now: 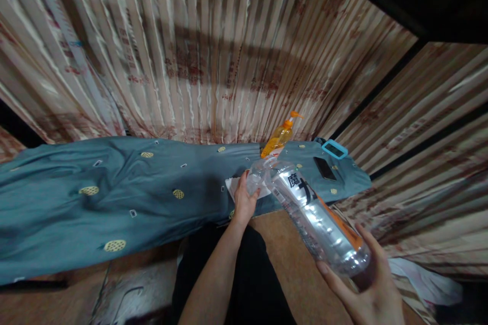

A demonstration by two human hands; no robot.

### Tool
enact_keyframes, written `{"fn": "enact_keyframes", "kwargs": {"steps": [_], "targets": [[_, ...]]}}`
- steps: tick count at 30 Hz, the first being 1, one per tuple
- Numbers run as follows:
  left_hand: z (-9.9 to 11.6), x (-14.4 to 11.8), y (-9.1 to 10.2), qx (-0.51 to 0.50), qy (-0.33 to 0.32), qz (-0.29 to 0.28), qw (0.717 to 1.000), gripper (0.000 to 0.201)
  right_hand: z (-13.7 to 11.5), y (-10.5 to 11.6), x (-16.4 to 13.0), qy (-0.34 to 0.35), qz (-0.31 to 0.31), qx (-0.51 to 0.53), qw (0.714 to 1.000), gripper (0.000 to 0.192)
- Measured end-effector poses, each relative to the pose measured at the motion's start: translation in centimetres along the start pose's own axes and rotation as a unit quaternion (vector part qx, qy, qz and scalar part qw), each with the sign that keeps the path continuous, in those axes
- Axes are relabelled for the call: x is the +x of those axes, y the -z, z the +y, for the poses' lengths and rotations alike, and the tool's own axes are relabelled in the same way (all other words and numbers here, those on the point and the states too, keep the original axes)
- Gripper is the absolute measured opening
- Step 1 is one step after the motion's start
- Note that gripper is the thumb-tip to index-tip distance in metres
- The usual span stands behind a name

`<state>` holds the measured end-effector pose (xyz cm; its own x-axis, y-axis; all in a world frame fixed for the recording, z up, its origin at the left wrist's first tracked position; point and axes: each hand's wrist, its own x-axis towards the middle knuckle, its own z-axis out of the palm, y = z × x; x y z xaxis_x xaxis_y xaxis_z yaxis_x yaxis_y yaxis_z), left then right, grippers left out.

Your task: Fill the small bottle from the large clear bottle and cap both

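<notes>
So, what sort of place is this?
Probably a curtained-off corner of a home, though I can't be certain: patterned curtains hang along the far side and right, a blue-green cloth covers a long, narrow surface, and an orange pump bottle stands on it.

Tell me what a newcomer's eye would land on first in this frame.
Probably the big clear bottle with a silver-and-orange label, tilted right of centre, its base in the right hand and its neck end by a clear cup-like container in the left hand. Next, the orange pump bottle on the teal cloth beyond them, then the blue-framed device near the cloth's right end.
</notes>
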<state>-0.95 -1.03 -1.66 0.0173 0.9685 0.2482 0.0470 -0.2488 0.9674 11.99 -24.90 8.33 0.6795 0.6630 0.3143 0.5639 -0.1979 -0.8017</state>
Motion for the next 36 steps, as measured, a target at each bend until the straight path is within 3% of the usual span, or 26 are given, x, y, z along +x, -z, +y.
{"fn": "enact_keyframes", "kwargs": {"steps": [6,10,36], "targets": [[-0.19,0.01,-0.08,0.000,-0.012,0.003,1.000,0.071,0.18,0.06,0.15,0.019,0.003,-0.004,1.000,0.099],[-0.20,-0.02,-0.10,-0.004,-0.004,-0.001,1.000,0.073,0.21,0.17,0.23,-0.009,0.004,0.017,1.000,0.099],[0.26,0.00,-0.12,0.018,0.002,-0.014,1.000,0.071,-0.09,-0.09,-0.06,0.001,0.007,0.046,0.999,0.099]]}}
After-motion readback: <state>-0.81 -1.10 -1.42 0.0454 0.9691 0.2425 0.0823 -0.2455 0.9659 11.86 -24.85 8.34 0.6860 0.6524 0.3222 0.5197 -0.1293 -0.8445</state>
